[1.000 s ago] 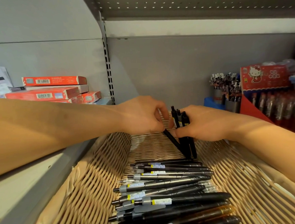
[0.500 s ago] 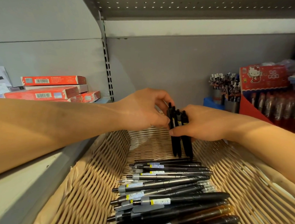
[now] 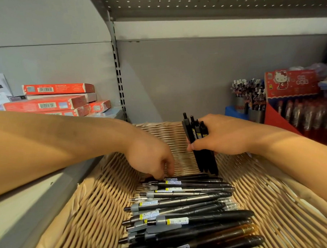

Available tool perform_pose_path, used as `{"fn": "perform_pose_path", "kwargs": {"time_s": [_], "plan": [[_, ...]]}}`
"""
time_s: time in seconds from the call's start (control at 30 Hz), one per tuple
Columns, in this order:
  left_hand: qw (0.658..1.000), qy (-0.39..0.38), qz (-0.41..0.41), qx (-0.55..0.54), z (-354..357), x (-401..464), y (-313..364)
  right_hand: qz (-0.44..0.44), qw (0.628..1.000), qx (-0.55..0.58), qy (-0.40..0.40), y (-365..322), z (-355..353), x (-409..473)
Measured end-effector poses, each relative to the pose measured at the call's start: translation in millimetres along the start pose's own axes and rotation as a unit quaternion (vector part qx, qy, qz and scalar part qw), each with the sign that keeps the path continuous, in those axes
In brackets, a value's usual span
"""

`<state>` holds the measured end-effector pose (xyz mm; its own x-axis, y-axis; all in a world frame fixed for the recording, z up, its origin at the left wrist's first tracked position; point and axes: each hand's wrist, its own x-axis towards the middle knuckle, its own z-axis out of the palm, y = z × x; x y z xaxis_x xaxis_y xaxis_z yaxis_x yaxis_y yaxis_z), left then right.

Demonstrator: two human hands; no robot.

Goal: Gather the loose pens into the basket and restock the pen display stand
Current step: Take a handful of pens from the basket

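Grey shop shelving (image 3: 204, 80) backs the scene, with a wicker basket (image 3: 91, 211) set on the shelf and filling the near ground. Red boxes (image 3: 45, 105) are stacked at the far left; at the far right stand cups of pens (image 3: 248, 95) and a red display stand (image 3: 292, 99).

Loose black pens (image 3: 181, 205) lie side by side across the basket floor, tips pointing left. The right hand (image 3: 223, 136) is clamped on a bundle of four or so pens (image 3: 199, 141), held nearly upright with clickers up and tips just above the far end of the row. The left hand (image 3: 153, 158) reaches down with the wrist bent, fingers curled onto the farthest pen in the row; it looks like a pinch at the clip end, though whether the pen is actually gripped I cannot tell.

The step in hand seems to be picking pens one by one to build the bundle. To do it well, the left hand should lift one pen cleanly without dragging its neighbours, turn it clicker-up and slide it in beside the others. The right thumb would need to ease only briefly, or the bundle may fan out and slip. Both forearms stretch forward over the basket, the left crossing above the shelf edge.
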<state>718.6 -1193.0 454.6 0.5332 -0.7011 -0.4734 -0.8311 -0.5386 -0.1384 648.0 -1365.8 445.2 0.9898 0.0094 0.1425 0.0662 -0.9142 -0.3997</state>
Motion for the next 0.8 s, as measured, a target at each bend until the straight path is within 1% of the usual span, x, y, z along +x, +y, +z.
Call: {"fn": "perform_pose_path", "kwargs": {"time_s": [0.23, 0.33, 0.4, 0.5, 0.6, 0.67, 0.8], "plan": [[1.0, 0.0, -0.019, -0.004, 2.1, 1.0, -1.1, -0.032, 0.999, 0.002, -0.002, 0.4, -0.5, 0.2], [0.999, -0.011, -0.014, -0.038, 3.0, 0.4, 0.2, -0.037, 0.999, 0.004, 0.002, 0.9, -0.4, 1.2], [0.999, 0.003, -0.001, -0.038, 3.7, 0.0, 1.1, -0.037, 0.999, 0.009, 0.0, 0.6, -0.1, 1.0], [0.998, 0.058, 0.015, -0.032, 1.0, -1.6, 1.6, -0.037, 0.999, 0.007, 0.004, -0.1, 0.4, 1.3], [0.987, 0.148, 0.013, -0.063, -4.0, -0.3, -0.3, -0.041, 0.999, 0.005, 0.019, -1.0, 0.4, 1.0], [0.968, 0.213, 0.01, -0.129, -7.1, 1.8, -1.9, -0.05, 0.998, 0.019, 0.027, -2.2, 0.0, -0.2], [0.916, 0.33, -0.003, -0.226, -11.8, 3.2, -8.2, -0.051, 0.998, 0.025, 0.022, -3.5, -0.7, -0.7]]}}
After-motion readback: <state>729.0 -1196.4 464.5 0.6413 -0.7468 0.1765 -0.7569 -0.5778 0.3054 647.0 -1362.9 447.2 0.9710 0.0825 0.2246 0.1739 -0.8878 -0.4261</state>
